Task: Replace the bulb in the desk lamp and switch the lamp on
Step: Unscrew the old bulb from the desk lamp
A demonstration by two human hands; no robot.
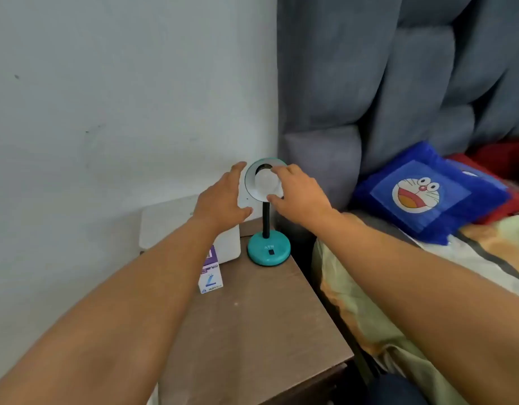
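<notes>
A small desk lamp stands at the back of a brown bedside table [261, 331], with a teal round base [268, 249], a black neck and a teal-rimmed shade [250, 174] facing me. A white bulb [266, 182] sits in the shade, unlit. My right hand [299, 195] has its fingers and thumb closed around the bulb. My left hand [223, 200] is spread against the shade's left side, with its fingers on the rim. A small white and purple bulb box [211, 276] lies on the table under my left forearm.
A white boxy object [167, 220] sits at the back left of the table against the pale wall. To the right is a bed with a grey padded headboard [398, 83], a blue cartoon cushion [422, 194] and patterned bedding.
</notes>
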